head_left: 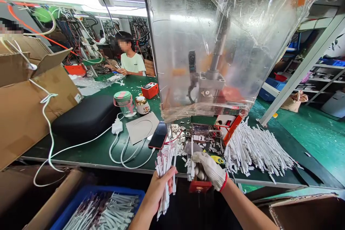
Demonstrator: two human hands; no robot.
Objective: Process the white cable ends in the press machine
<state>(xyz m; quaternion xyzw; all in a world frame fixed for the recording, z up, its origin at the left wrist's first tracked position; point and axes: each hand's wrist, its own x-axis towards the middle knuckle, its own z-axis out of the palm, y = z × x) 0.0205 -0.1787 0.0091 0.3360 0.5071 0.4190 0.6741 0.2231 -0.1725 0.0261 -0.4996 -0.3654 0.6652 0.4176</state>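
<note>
My bare left hand [159, 190] is closed round a bundle of thin white strips [165, 161] with reddish wire-like ends, held upright at the table's front edge. My right hand [208, 169], in a white knit glove with a red cuff, has its fingers curled against a white strip [192, 148]. More short white pieces hang just left of those fingers. Under the glove a red block [199, 186] sticks out from the table edge. A machine [212, 82] wrapped in clear plastic stands behind both hands, with white scraps scattered about its base. Beside the glove lies a yellow-and-black handled tool [217, 160].
A big pile of white strips [253, 147] lies to the right. On the left are a phone [159, 134], cables, a jar [124, 103], a mug [142, 105], a black case [86, 118] and a cardboard box [40, 111]. Below stands a blue bin [141, 196]. A person [132, 59] sits across.
</note>
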